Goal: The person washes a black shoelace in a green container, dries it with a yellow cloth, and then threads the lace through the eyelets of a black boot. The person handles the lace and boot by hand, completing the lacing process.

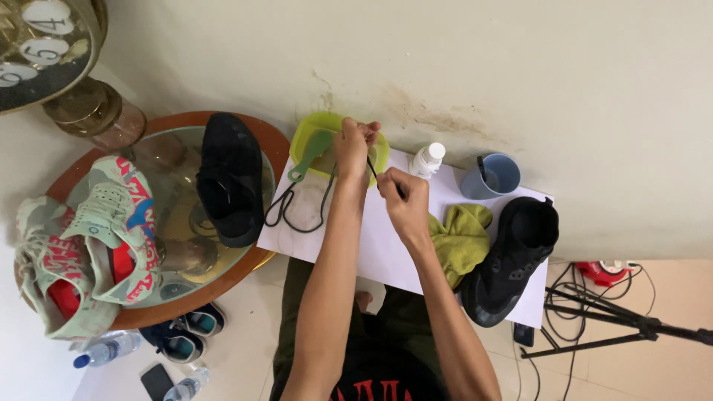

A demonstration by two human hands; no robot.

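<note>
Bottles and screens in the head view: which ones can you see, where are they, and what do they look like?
White plastic bottle: upright on the white sheet, beside the blue mug; white cap.
Two clear plastic water bottles: lying on the floor at lower left; blue caps.
Black phone: flat on the floor between those bottles; dark screen.
Round clock face: top left corner; gold rim, white ovals.

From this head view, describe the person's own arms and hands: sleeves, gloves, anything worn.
Both arms are bare from above the elbow to the fingertips. The left hand and right hand wear no gloves, and no watch or bracelet shows. The dark top near the frame's bottom carries red lettering.
</note>
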